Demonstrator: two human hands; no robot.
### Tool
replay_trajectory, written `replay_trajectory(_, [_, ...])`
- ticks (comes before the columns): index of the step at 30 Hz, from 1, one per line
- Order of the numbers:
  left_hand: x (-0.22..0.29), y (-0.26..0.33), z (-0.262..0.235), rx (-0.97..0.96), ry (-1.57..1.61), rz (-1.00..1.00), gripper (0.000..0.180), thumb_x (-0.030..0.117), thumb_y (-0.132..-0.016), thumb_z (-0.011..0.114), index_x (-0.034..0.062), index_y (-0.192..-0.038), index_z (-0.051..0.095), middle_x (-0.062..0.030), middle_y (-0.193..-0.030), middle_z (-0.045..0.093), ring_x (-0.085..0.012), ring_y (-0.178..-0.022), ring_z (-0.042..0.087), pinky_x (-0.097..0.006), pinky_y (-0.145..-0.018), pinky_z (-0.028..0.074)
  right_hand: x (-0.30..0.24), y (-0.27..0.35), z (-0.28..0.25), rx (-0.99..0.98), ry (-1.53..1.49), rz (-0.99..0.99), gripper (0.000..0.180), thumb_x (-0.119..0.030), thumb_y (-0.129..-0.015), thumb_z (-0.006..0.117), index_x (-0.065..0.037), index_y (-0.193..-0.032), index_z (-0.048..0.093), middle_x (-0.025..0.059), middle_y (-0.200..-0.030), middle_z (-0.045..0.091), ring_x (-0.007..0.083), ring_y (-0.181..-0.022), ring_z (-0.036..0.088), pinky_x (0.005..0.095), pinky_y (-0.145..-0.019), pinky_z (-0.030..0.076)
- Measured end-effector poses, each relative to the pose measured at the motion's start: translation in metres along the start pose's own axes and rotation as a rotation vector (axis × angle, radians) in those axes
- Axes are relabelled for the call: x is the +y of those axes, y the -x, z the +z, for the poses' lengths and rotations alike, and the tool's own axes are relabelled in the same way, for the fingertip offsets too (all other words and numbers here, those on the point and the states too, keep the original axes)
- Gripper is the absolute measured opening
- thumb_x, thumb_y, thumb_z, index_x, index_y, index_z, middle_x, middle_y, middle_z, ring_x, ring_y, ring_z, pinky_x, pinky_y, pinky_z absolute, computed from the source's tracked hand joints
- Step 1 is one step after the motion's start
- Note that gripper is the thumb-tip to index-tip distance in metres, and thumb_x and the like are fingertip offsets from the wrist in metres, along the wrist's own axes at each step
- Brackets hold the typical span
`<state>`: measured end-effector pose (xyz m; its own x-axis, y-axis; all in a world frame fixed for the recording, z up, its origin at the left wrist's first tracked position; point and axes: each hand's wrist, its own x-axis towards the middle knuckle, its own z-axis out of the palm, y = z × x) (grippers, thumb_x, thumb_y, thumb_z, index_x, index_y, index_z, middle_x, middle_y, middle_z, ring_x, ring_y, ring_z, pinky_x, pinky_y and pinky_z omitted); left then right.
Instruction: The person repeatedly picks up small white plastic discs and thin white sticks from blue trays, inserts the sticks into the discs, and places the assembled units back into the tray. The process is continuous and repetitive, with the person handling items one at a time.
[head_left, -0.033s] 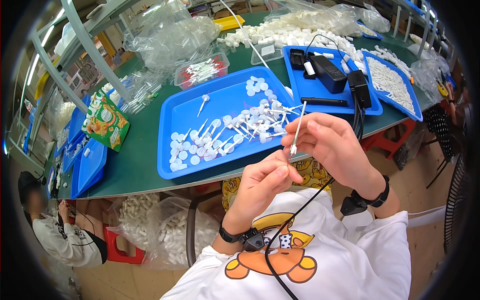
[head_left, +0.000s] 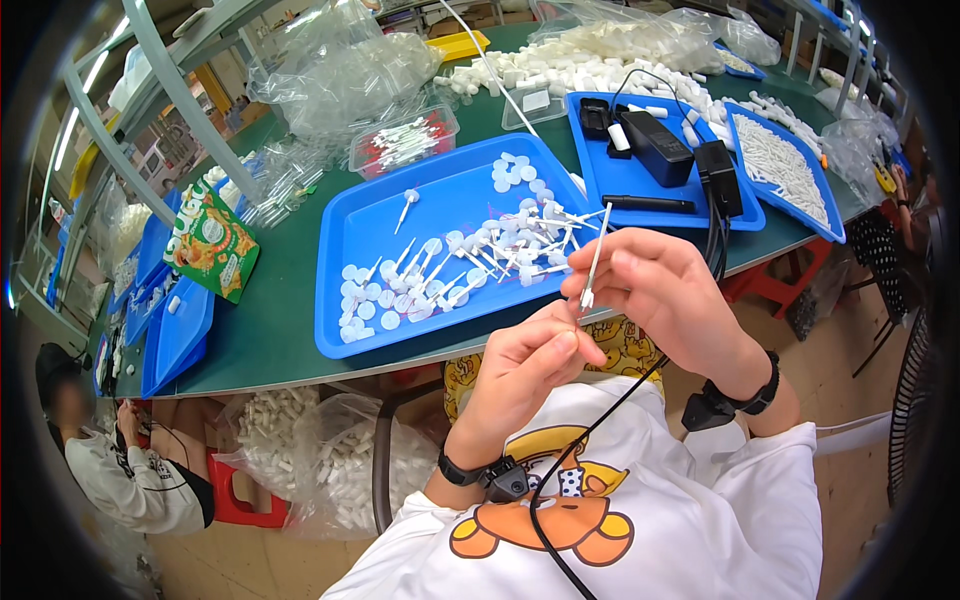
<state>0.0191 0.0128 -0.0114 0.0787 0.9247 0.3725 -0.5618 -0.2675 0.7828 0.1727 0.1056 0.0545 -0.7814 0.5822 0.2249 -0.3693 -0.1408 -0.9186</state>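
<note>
Blue tray (head_left: 450, 190): white sticks (head_left: 520, 240), discs (head_left: 389, 320) perhaps

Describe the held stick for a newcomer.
On the green table, find the big middle blue tray. By its near right corner, the right hand holds a thin white stick. Unlike the sticks lying in the tray, it's held up.

Shirt (head_left: 740, 510): white, spread across five o'clock
Sleeves: white, left sleeve (head_left: 395, 545) toward half past six, right sleeve (head_left: 785, 465) at four
Chest print (head_left: 560, 515): cartoon figure, orange and yellow, dark outlines, a polka-dot patch
Wrist straps: black, left strap (head_left: 460, 468) at six, right strap (head_left: 763, 385) past three, each carrying a small black module
Cable (head_left: 541, 515): thin, black, crossing the print
Hands: left hand (head_left: 535, 358), right hand (head_left: 665, 283), both bare
</note>
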Motion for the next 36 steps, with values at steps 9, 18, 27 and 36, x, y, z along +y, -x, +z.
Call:
replay_trajectory(9, [0.004,0.001,0.001,0.002,-0.122,-0.041,0.024,0.012,-0.095,0.051,-0.0064,-0.094,0.066,-0.0002,-0.083,0.043,-0.0061,-0.064,0.035,-0.022,-0.058,0.028,-0.004,0.006,-0.009,-0.008,0.190,-0.018,0.016,-0.004,-0.090,0.060,0.005,-0.103,0.063,0.0128,-0.102,0.066,0.0176,-0.092,0.064,0.0314,-0.086,0.051])
replay_trajectory(18, [0.008,0.001,0.003,0.025,-0.204,-0.037,0.024,0.012,-0.094,0.051,-0.0060,-0.090,0.067,0.0004,-0.079,0.040,-0.0055,-0.064,0.036,-0.021,-0.056,0.027,-0.006,0.011,-0.013,0.073,0.064,-0.037,0.018,-0.005,-0.091,0.060,0.006,-0.103,0.064,0.0145,-0.101,0.067,0.0193,-0.089,0.065,0.0315,-0.083,0.053])
replay_trajectory(27, [0.005,0.001,0.008,0.154,-0.252,0.066,0.017,0.008,-0.092,0.053,-0.0026,-0.095,0.067,0.0002,-0.081,0.046,-0.0050,-0.067,0.040,-0.018,-0.059,0.031,-0.004,0.017,-0.010,0.063,0.120,-0.028,0.016,-0.004,-0.090,0.061,0.005,-0.103,0.063,0.0141,-0.103,0.066,0.0195,-0.093,0.065,0.0326,-0.085,0.053])
replay_trajectory(36, [0.006,0.003,0.021,0.340,-0.719,0.217,0.009,-0.003,-0.082,0.063,-0.0010,-0.090,0.068,-0.0027,-0.083,0.055,-0.0078,-0.073,0.045,-0.020,-0.065,0.036,-0.001,0.019,-0.009,0.081,0.168,-0.076,0.013,-0.001,-0.089,0.061,0.005,-0.101,0.062,0.0153,-0.108,0.065,0.0187,-0.097,0.064,0.0327,-0.087,0.053])
